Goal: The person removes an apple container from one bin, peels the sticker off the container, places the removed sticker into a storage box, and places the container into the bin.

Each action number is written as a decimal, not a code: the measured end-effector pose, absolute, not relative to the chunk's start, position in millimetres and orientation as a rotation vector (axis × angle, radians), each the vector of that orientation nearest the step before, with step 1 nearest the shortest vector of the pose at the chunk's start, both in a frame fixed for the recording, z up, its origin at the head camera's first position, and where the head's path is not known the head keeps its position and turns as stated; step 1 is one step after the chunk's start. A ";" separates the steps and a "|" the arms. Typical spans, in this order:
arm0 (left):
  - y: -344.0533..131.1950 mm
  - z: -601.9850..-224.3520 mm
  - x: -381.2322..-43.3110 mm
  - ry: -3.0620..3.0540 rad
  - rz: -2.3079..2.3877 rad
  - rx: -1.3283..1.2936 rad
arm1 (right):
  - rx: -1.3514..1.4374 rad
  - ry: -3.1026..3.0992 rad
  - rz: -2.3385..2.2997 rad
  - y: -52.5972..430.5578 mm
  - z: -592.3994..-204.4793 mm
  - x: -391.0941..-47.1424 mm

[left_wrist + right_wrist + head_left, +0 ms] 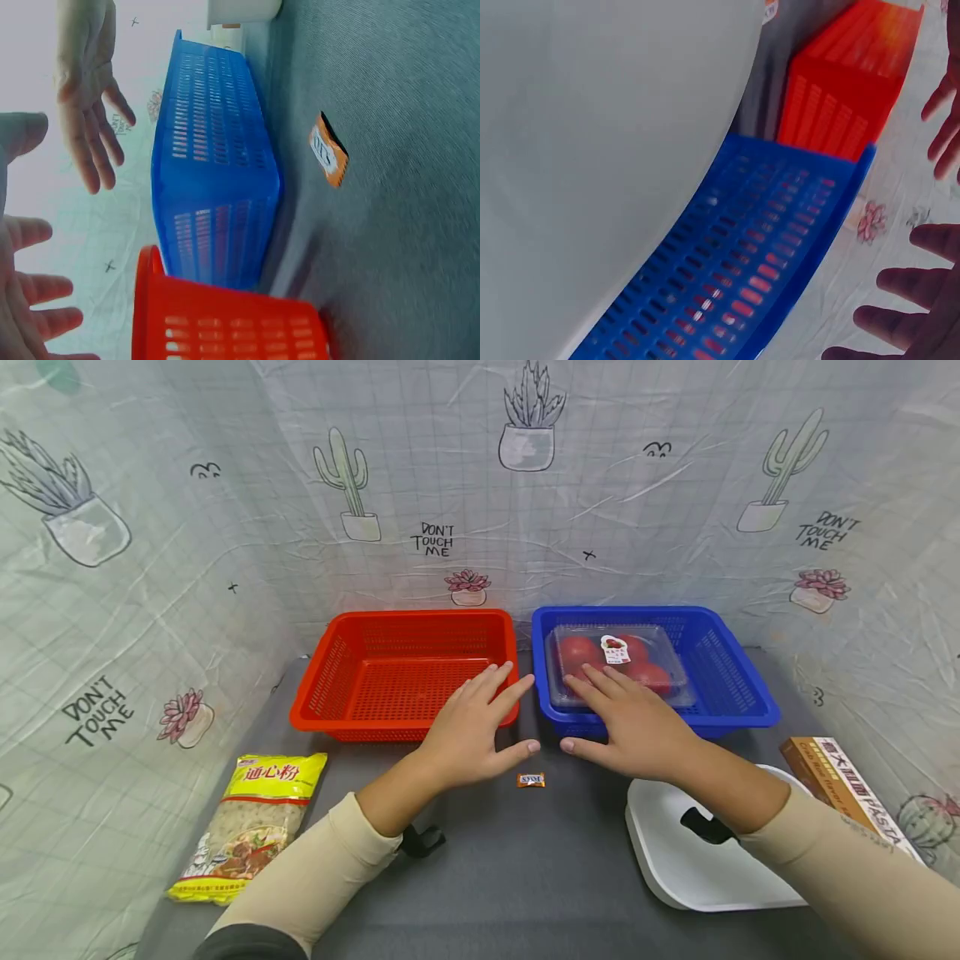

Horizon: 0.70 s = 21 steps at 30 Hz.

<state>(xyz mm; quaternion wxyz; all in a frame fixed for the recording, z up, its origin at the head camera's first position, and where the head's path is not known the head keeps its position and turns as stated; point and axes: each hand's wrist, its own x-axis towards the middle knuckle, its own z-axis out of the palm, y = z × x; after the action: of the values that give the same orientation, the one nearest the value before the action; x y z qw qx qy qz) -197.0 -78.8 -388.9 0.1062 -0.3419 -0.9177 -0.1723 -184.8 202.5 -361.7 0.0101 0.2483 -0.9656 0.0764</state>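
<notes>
Bag [255, 827] at 9 o'clock from the sweet [531, 780], which lies on the table [525, 877]. Red basket [356, 727] at 10. Left hand [476, 727] at 10–11, mid-air, fingers spread, gripping nothing. Blue basket [731, 721] near 2, tomato pack [633, 660] inside it at 1. Right hand [637, 722] at 2, raised, fingers apart, nothing held. Tub [675, 852] at 4, box [847, 793] at 3. Progress, likely: pack done; bag, sweet, box remain outside both baskets.

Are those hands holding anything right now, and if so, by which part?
Nothing is held. The left hand and right hand are both empty, fingers spread; the right one merely overlaps the clear box in the head view.
</notes>
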 end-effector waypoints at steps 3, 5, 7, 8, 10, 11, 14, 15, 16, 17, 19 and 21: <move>-72.1 -388.5 -198.3 -2.689 -0.593 -0.968 | 0.743 -3.026 0.265 208.3 -358.5 -188.3; -67.0 -388.2 -199.3 -2.678 -0.660 -0.943 | 0.734 -3.024 0.286 212.9 -356.6 -191.3; -61.3 -388.4 -200.4 -2.664 -0.732 -0.926 | 0.726 -3.018 0.314 217.7 -354.5 -194.7; -58.3 -388.9 -201.0 -2.657 -0.768 -0.919 | 0.723 -3.015 0.325 220.0 -353.6 -196.5; -52.1 -389.5 -201.7 -2.644 -0.847 -0.909 | 0.715 -3.012 0.348 225.0 -351.4 -200.7; -48.8 -389.8 -201.9 -2.640 -0.883 -0.902 | 0.709 -3.015 0.357 227.6 -350.3 -202.9; -38.3 -391.5 -202.6 -2.642 -0.993 -0.862 | 0.675 -3.040 0.381 236.4 -347.0 -209.5; -34.5 -392.2 -202.8 -2.644 -1.034 -0.844 | 0.662 -3.046 0.397 239.9 -346.1 -211.8; -30.8 -393.0 -202.9 -2.648 -1.075 -0.823 | 0.651 -3.052 0.416 243.5 -345.3 -214.3; -27.1 -393.8 -202.7 -2.650 -1.119 -0.800 | 0.642 -3.053 0.441 247.2 -344.7 -216.8; -19.9 -395.1 -202.1 -2.649 -1.204 -0.755 | 0.634 -3.044 0.511 255.2 -344.2 -222.5; -13.1 -396.6 -200.9 -2.643 -1.280 -0.712 | 0.634 -3.029 0.590 263.8 -344.7 -228.5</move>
<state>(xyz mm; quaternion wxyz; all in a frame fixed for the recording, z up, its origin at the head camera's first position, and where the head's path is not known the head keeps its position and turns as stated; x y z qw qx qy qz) -200.9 -13.1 -396.6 0.0600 -0.2353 -0.8730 -0.4230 -228.5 263.8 -344.7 -0.0042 0.2014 -0.9614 0.1872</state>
